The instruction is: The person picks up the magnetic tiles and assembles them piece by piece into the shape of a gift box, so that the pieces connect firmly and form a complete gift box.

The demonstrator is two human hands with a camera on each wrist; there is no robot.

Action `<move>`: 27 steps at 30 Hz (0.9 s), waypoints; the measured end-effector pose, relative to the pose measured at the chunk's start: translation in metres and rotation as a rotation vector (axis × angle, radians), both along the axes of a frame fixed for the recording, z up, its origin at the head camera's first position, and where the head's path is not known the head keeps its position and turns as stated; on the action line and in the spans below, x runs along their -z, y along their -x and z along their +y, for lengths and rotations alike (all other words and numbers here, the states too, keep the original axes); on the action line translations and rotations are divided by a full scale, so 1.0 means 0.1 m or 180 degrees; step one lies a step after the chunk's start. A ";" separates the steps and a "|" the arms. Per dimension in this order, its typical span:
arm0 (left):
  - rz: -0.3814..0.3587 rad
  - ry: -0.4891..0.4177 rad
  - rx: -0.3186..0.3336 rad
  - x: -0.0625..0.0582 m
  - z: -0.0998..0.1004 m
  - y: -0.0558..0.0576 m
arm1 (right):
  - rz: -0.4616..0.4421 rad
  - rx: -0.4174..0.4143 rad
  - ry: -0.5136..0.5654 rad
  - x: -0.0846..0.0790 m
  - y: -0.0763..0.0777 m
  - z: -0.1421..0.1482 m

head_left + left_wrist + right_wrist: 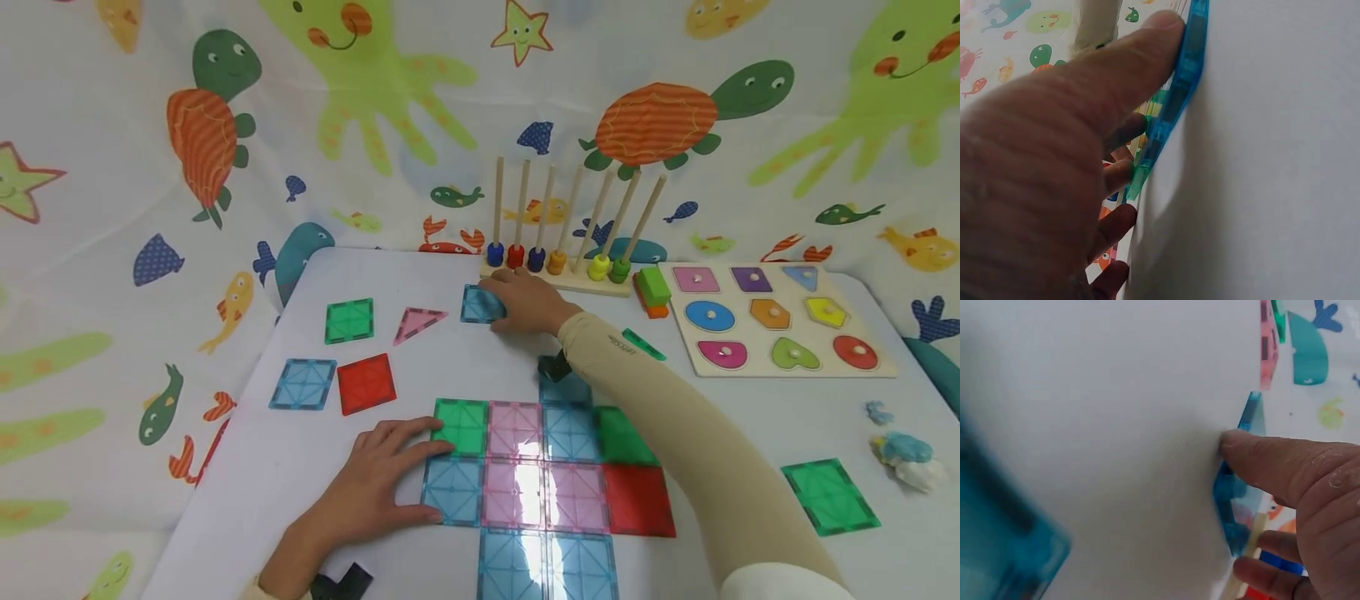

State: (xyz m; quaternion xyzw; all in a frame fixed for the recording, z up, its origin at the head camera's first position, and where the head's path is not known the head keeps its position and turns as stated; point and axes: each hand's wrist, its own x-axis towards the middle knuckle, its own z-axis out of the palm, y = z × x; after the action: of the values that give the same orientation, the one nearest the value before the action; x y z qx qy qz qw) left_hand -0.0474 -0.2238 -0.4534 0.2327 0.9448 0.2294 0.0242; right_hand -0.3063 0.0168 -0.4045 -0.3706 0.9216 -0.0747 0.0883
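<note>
Flat see-through magnetic tiles lie joined in a block, with a pink tile point(514, 429) near the middle and a red tile point(639, 500) at its right. Spread at the block's left edge, my left hand point(378, 483) touches a green tile point(461, 425) with its fingertips and a blue tile point(452, 492) with its thumb. Beyond the block my right hand point(528, 302) grips a separate blue magnetic tile point(478, 305) on the table. In the right wrist view its thumb presses that tile's point(1227, 487) edge; the fingers are partly hidden. My right forearm covers part of the block.
Loose tiles lie at the left, among them a red square point(366, 384) and a pink triangle point(417, 323). A peg stacker point(570, 279) stands at the back. Right of it are small blocks point(654, 287), a shape puzzle board point(783, 321) and a green tile point(830, 497).
</note>
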 end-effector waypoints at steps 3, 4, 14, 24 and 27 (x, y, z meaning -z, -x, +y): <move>0.0013 0.0013 0.0041 -0.01 0.03 0.00 | 0.0007 0.0054 0.0008 0.01 0.04 -0.01; 0.0023 0.0017 0.0050 -0.01 0.04 0.00 | 0.0044 0.0077 0.0004 0.01 0.04 0.00; 0.0086 0.0069 0.0057 -0.01 0.04 0.00 | 0.0278 -0.0113 -0.0055 0.11 -0.16 0.17; 0.0140 0.0075 0.0043 -0.01 0.03 0.00 | 0.0122 -0.0233 0.0312 0.08 -0.41 0.23; 0.0130 0.0079 0.0041 -0.01 0.01 -0.01 | 0.0226 -0.0261 0.0274 0.08 -0.49 0.24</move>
State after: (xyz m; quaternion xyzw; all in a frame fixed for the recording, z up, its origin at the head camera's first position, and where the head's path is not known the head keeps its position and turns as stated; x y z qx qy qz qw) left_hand -0.0464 -0.2227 -0.4521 0.2431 0.9463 0.2128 0.0093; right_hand -0.2572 0.0405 -0.4125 -0.4139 0.9041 -0.0975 0.0425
